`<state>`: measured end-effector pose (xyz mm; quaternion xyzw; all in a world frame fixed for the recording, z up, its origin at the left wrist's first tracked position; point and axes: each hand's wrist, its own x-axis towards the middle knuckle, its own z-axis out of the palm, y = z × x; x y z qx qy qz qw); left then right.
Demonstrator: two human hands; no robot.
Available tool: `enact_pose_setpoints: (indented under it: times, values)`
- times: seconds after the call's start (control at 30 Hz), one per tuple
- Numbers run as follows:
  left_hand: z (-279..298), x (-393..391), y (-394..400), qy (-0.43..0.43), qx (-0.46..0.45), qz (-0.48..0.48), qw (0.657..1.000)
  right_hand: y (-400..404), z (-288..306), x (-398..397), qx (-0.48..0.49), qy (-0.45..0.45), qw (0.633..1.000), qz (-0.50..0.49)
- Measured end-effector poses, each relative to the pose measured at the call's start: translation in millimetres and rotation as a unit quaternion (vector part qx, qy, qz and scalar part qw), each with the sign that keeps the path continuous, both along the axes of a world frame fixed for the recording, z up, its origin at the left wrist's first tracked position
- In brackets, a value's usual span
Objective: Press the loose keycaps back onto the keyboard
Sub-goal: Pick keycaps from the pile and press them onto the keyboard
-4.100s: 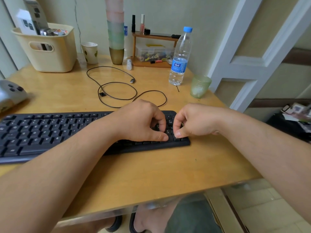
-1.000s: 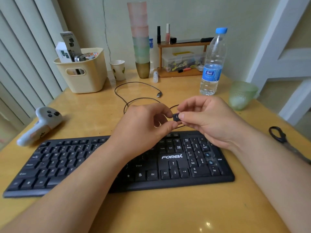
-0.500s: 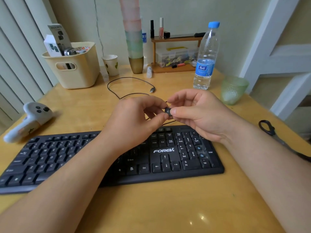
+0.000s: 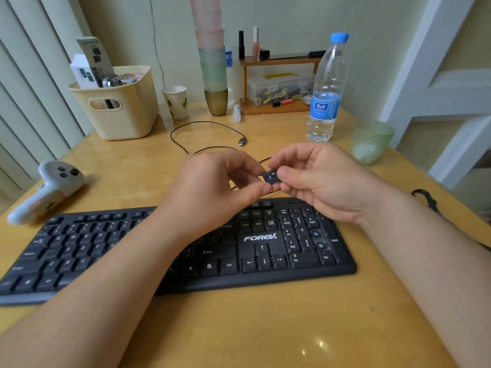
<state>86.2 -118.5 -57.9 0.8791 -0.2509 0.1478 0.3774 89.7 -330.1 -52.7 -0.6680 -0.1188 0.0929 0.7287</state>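
We hold one small black keycap (image 4: 271, 176) up in the air, above the far edge of the black keyboard (image 4: 265, 240) on the bench (image 4: 239, 328). Our left hand (image 4: 212, 192) and our right hand (image 4: 318, 181) both pinch it with thumb and fingertips. On the right side of the keyboard, two key spots (image 4: 318, 239) show blue with no caps on.

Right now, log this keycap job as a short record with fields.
held item: keycap marked 6, pinched between both hands above the keyboard
left hand: thumb and fingers grip the keycap's left edge
right hand: thumb and forefinger pinch its right side
open sockets: two bare switch posts in the numpad's right part
task state: keycap not yet seated
nearby: water bottle, green glass, white controller
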Motion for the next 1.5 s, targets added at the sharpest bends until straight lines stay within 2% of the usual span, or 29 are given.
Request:
enact_pose_setpoints:
  times: [0.2,0.33,0.53,0.8,1.0,1.2,1.37,1.5]
  values:
    - [-1,0,0,0.001,-0.008,0.014,1.0,-4,3,-2,-0.023,-0.01,0.999,0.019]
    - [-2,-1,-1,0.0,-0.009,0.019,1.0,-4,2,-3,-0.069,-0.027,0.997,0.014]
    - [-2,-6,-7,-0.018,0.009,0.022,1.0,-2,19,-8,-0.153,0.001,0.988,0.02]
    - [-6,-18,-25,-0.025,0.039,-0.021,0.999,-18,48,-28,-0.39,0.027,0.92,0.029]
    - [-5,-18,-27,-0.026,0.103,-0.041,0.993,-28,42,-31,-0.561,-0.022,0.827,-0.024]
    - [-9,-10,-16,-0.02,0.104,-0.02,0.994,-26,29,-39,-0.588,-0.022,0.808,-0.03]
    - [-11,-14,-22,-0.009,0.138,-0.104,0.985,-23,18,-39,-0.6,-0.021,0.799,-0.027]
    - [-12,-15,-24,-0.006,0.152,-0.128,0.98,-23,17,-38,-0.608,-0.018,0.794,-0.026]
